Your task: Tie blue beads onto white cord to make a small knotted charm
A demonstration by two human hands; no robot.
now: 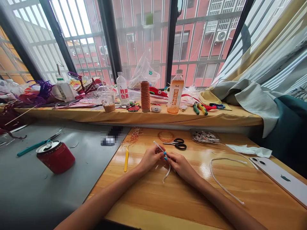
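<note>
1 left hand [151, 157] and 1 right hand [178, 163] pinching 1 thin white cord [158, 147] mid-frame, 1 curved white cord [210, 164] lying at right.

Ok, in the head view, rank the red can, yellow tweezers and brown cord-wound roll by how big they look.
1. Red can
2. Brown cord-wound roll, though it stands farther back
3. Yellow tweezers
</note>
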